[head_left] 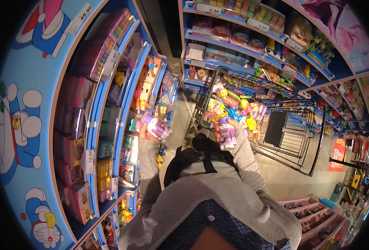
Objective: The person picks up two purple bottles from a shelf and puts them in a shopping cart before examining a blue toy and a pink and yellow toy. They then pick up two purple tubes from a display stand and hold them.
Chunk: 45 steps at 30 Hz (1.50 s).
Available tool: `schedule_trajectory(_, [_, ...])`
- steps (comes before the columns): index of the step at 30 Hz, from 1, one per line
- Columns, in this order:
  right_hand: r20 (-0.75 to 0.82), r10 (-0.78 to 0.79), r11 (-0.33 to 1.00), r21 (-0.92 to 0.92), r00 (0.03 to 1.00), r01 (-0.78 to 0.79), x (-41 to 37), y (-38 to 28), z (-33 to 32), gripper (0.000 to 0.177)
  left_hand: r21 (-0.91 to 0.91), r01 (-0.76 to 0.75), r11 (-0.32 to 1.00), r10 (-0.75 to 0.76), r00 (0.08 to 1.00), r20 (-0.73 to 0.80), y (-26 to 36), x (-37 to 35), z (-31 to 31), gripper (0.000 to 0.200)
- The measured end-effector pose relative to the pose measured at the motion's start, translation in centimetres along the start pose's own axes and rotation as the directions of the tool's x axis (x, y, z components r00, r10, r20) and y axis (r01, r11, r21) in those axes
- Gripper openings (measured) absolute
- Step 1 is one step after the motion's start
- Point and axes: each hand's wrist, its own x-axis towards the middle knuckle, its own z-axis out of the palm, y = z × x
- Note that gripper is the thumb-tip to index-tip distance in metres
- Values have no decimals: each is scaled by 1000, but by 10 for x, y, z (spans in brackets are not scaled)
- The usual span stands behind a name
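Note:
My left hand (144, 131) is closed around a purple and white bottle-shaped toy (158, 128), held beside the shelf on the left. In my right hand (235, 124) is a similar purple bottle (227, 136) with a purple top, a printed label and a pale lower end. The fingers of that hand wrap its side, partly out of sight. Just beyond the right hand, a black wire shopping cart (205, 109) holds a heap of colourful toys (234, 104).
Blue-edged shelves (102, 121) with boxed toys and price tags line the left. More stocked shelves (234, 38) run across the far side. A black bag (201, 160) hangs at my front. Pink divided bins (318, 218) stand at the lower right.

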Motion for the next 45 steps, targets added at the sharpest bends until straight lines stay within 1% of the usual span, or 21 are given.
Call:
schedule_trajectory(1, [-33,13,1000,-13,999,-14,3,-4,1,34,80,-60,995,63,997,-36,-2,6,7,43])
schedule_trajectory(2, [-12,35,999,-5,999,-35,6,-11,4,34,267,-143,953,151,988,-10,-3,17,11,41])
schedule_trajectory(3, [-6,39,999,-3,999,-39,10,-17,5,34,276,-151,949,160,987,-11,-4,24,25,40])
schedule_trajectory(6, [-25,18,999,-39,1000,-19,19,-28,4,35,487,-216,847,233,972,26,-16,60,9,42])
schedule_trajectory(9, [-25,35,999,12,999,-35,32,-34,-4,37,623,-214,752,319,946,-61,-14,77,17,43])
schedule_trajectory(11, [-31,15,999,37,999,-14,37,-38,3,36,619,-201,759,326,940,-96,-3,91,23,42])
schedule_trajectory(13, [-66,-16,999,36,998,18,45,-39,-2,35,655,-370,659,509,861,-26,8,113,18,38])
schedule_trajectory(14, [-85,-39,998,42,996,43,49,-39,-1,35,672,-350,653,516,854,-57,18,122,19,35])
schedule_trajectory(15, [-106,-65,996,49,992,70,52,-39,0,36,727,-414,548,596,803,8,28,129,31,35])
schedule_trajectory(18, [-83,-93,989,105,992,101,60,-40,1,35,721,-413,557,606,795,-12,47,157,53,37])
schedule_trajectory(20, [-74,-149,981,110,986,157,63,-37,5,35,904,-391,176,665,724,184,54,181,59,41])
schedule_trajectory(21, [-78,-157,979,116,985,165,65,-36,8,35,920,-348,-179,652,659,375,59,195,52,45])
schedule_trajectory(23, [-67,-153,976,145,986,162,67,-36,11,36,840,-416,-349,641,548,538,63,229,36,43])
schedule_trajectory(27, [-77,-199,961,182,977,210,66,-32,13,35,839,-327,-436,622,564,543,72,267,36,43])
schedule_trajectory(29, [-90,-227,954,180,970,240,65,-31,14,35,958,-65,-279,616,753,231,76,275,46,42])
schedule_trajectory(30, [-105,-233,952,181,967,249,64,-31,17,36,963,62,-262,577,810,104,81,282,48,41])
schedule_trajectory(31, [-122,-238,949,181,964,257,63,-32,19,36,963,54,-265,570,814,111,82,290,48,41])
schedule_trajectory(33, [-124,-243,945,191,962,264,62,-32,18,36,999,37,-35,582,813,-10,82,302,54,38])
schedule_trajectory(34, [-123,-246,943,198,961,266,61,-32,18,35,972,215,94,477,848,-233,83,308,58,30])
schedule_trajectory(35, [-123,-247,942,204,961,268,60,-32,19,35,973,210,92,471,852,-229,83,310,58,30])
schedule_trajectory(45, [-106,-287,930,209,952,303,55,-29,13,36,914,274,-300,380,913,-149,86,354,22,35])
